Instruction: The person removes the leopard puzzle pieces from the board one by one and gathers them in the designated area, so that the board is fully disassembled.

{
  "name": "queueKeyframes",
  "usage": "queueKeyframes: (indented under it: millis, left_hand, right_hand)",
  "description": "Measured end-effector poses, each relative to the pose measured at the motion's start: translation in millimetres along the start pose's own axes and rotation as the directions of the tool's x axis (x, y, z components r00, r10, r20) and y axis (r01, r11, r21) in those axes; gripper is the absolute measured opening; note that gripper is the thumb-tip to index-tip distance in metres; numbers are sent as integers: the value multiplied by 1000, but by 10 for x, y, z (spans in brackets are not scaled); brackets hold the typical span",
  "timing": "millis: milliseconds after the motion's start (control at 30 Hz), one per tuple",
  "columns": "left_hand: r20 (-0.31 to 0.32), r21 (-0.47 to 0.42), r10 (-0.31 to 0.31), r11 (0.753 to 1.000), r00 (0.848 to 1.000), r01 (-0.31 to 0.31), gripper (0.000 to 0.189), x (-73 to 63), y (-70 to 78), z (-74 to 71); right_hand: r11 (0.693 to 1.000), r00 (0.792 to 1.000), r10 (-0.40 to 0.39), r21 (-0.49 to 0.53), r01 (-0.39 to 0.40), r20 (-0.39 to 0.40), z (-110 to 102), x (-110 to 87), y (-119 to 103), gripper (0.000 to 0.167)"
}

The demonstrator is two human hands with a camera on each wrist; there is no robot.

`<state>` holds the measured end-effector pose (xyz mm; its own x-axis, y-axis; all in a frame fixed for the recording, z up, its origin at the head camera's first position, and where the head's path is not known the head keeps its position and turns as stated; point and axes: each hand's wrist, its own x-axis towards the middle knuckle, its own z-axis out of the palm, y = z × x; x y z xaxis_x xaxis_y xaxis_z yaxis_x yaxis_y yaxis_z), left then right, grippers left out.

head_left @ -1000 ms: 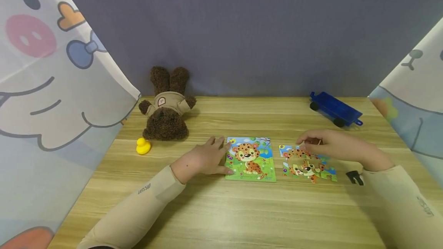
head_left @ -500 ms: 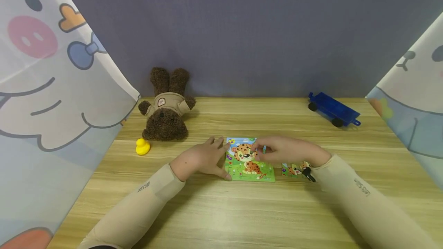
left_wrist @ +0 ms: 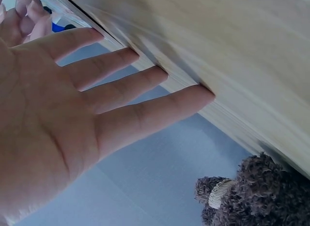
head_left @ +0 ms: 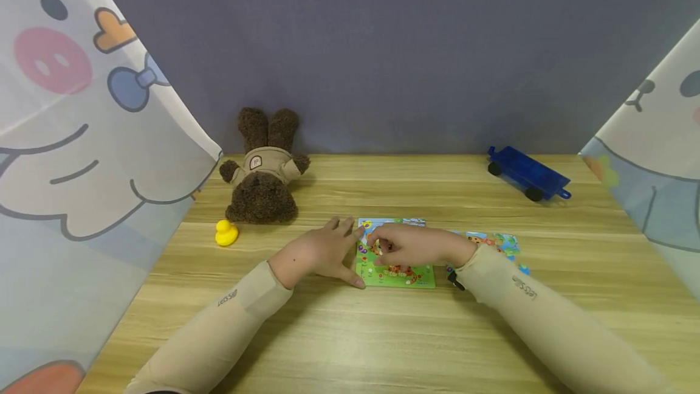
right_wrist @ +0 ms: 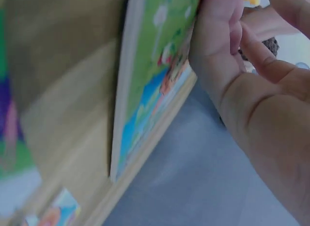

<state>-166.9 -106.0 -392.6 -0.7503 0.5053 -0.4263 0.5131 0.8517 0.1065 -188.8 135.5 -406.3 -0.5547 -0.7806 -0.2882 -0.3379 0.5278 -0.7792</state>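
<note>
A square leopard picture board (head_left: pixel 383 275) lies flat on the table, partly covered by my right hand (head_left: pixel 418 245). That hand is over the board's middle, index finger and thumb bent toward each other above the leopard; I cannot tell whether a piece is between them. My left hand (head_left: pixel 328 252) lies at the board's left edge, its fingers spread, index finger and thumb right at the edge. In the left wrist view the left hand's fingers (left_wrist: pixel 131 80) are straight, their tips at the tabletop. Loose jigsaw pieces (head_left: pixel 508 241) lie right of the board, partly hidden by the right wrist.
A brown teddy bear (head_left: pixel 262 196) lies on its back at the far left, head toward me. In front of it stands a yellow rubber duck (head_left: pixel 226 233). A blue toy wagon (head_left: pixel 527 172) sits at the back right. A grey cloth (head_left: pixel 383 65) hangs behind the table.
My right hand has moved left from the loose jigsaw pieces to over the leopard board, and further left across it in the last half second. The left hand has stayed in place.
</note>
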Motion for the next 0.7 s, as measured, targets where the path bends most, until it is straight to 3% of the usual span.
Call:
queueKeyframes:
  millis: [200, 500, 700]
  left_hand:
    - [-10, -3, -1, 1000, 1000, 1, 120, -6, 14, -10]
    - [-8, -7, -8, 1000, 1000, 8, 119, 0, 13, 2]
    - [-15, -20, -13, 1000, 1000, 13, 120, -14, 22, -5]
  right_hand:
    - [999, 999, 36, -8, -36, -17, 39, 45, 10, 33]
    - [991, 992, 112, -72, -116, -52, 98, 120, -48, 45]
    - [991, 991, 132, -33, -133, -37, 130, 103, -90, 42]
